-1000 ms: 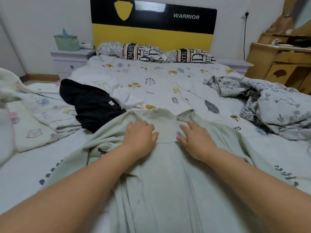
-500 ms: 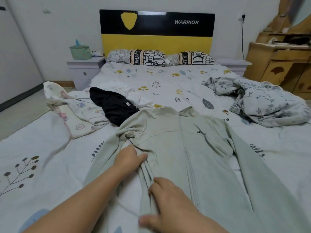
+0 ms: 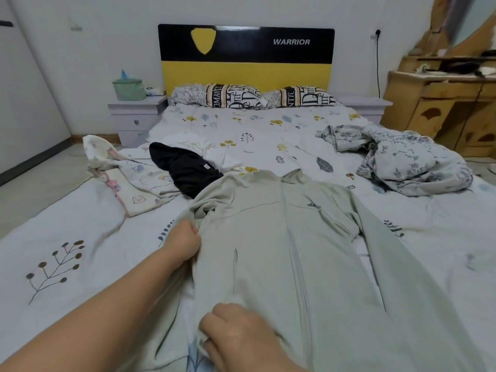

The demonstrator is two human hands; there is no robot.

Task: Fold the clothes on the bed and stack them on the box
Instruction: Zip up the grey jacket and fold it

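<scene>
Pale green zip jacket [image 3: 281, 251] lies front-up, flat on the bed [image 3: 67, 237].

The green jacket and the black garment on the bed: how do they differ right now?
The green jacket lies spread flat, front up and zipped; the black garment sits in a crumpled heap. The jacket is pale, the garment dark. The left hand and right hand both grip the jacket's left edge; nothing touches the black garment. Both lie unfolded on the bed, and the jacket's shoulder overlaps the garment.

1. My left hand's [image 3: 185, 244] fingertips are tucked out of sight behind the jacket's [image 3: 281, 251] edge.
2. The jacket's hem runs off the bottom edge.
3. My right hand's [image 3: 236, 336] fingertips are buried in fabric.
</scene>
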